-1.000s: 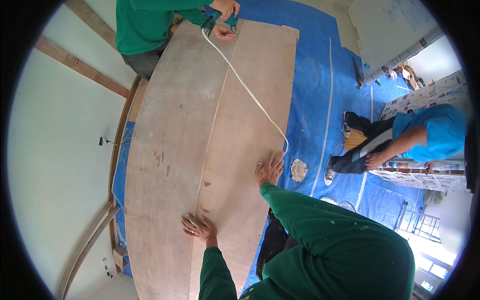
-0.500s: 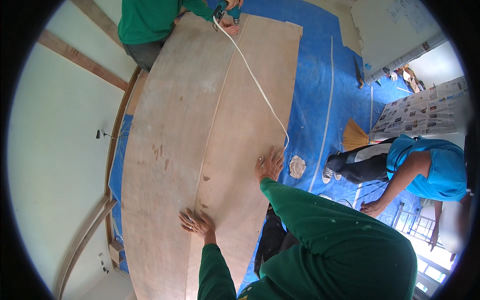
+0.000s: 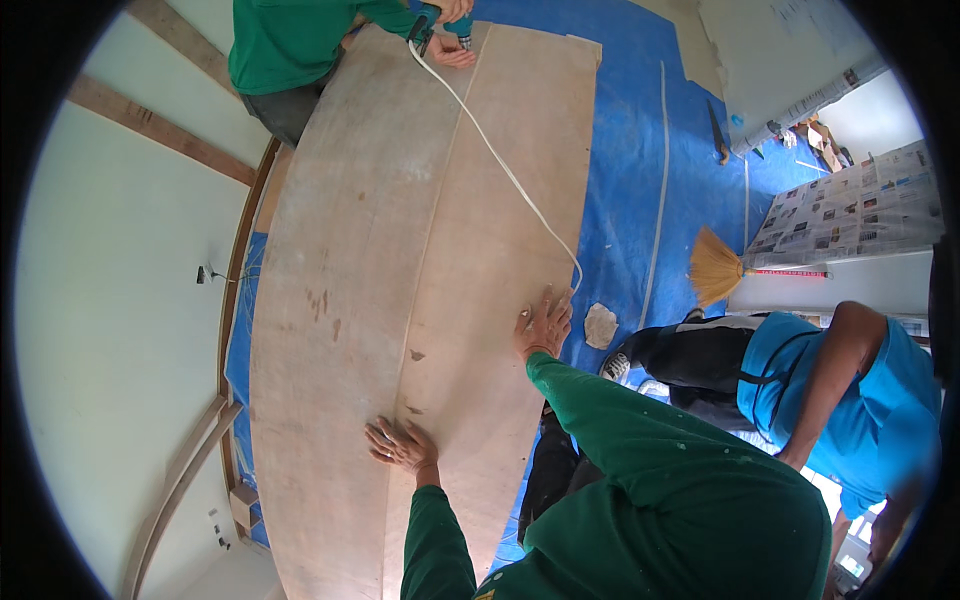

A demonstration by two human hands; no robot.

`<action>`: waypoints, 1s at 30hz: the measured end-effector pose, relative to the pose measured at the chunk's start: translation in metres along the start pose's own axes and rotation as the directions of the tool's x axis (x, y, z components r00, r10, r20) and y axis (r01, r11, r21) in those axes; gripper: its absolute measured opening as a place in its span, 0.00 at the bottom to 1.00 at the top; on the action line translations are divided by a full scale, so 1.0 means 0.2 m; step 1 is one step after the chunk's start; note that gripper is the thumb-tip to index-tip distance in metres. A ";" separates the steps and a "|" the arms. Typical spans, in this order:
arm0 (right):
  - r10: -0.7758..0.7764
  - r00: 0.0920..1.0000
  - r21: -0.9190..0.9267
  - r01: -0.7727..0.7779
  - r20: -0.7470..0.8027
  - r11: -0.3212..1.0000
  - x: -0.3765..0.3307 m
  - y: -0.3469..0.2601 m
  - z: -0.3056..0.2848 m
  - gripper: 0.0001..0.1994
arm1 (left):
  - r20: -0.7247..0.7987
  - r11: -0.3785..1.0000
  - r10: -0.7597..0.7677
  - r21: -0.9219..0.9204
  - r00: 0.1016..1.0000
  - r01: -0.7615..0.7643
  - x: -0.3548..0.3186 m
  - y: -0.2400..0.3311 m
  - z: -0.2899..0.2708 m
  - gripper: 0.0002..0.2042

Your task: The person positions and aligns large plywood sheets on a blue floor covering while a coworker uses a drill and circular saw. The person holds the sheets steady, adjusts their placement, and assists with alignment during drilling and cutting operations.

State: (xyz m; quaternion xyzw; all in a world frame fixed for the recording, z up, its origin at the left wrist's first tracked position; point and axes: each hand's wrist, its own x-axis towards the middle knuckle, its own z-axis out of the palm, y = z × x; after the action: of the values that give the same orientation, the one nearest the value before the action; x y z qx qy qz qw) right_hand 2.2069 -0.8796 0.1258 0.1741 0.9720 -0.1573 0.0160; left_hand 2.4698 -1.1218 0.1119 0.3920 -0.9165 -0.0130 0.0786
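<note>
Two long plywood panels [image 3: 500, 190] lie side by side, with a seam running lengthwise between them. My left hand [image 3: 403, 446] rests flat over the seam, fingers spread. Farther up, my right hand [image 3: 545, 326] presses flat near the right edge, its fingers apart, beside a white cord [image 3: 530, 205]. That cord runs across the wood to a teal power drill [image 3: 457, 28] at the far end. A co-worker in a green top [image 3: 290, 45] holds the drill, one hand on its body and the other [image 3: 450, 52] low by its tip at the seam.
Blue sheeting [image 3: 630, 170] covers the floor. A person in a blue shirt [image 3: 835, 380] stands close on my right. A straw broom [image 3: 714, 268], a handsaw [image 3: 717, 132] and a round pale piece [image 3: 600, 326] lie there. Wooden beams [image 3: 150, 125] line the white wall at left.
The person in blue has stepped closer to the panels, an arm now lowered. My hands stay flat on the wood. The co-worker's drill has shifted slightly left and up in view.
</note>
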 end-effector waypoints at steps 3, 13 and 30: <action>-0.031 0.999 0.032 0.032 -0.043 0.999 -0.04 0.02 0.07 0.37 | 0.000 1.000 0.000 -0.019 1.000 0.000 -0.02 -0.03 0.00 0.37; -0.338 0.927 -0.523 0.370 0.160 0.768 0.02 0.19 0.36 0.38 | 0.013 0.982 -0.028 -0.186 1.000 0.030 -0.11 -0.18 -0.01 0.36; -0.469 0.881 -0.431 0.450 0.067 0.782 -0.40 -0.03 0.45 0.32 | 0.181 0.900 -0.131 -0.392 0.975 0.194 -0.17 -0.35 -0.06 0.35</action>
State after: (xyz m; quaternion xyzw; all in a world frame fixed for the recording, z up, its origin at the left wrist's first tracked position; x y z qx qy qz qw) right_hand 2.2787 -0.9397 0.0487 -0.0724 0.9950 0.0679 -0.0057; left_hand 2.5445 -1.1446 0.1138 0.4401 -0.8610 -0.2393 0.0877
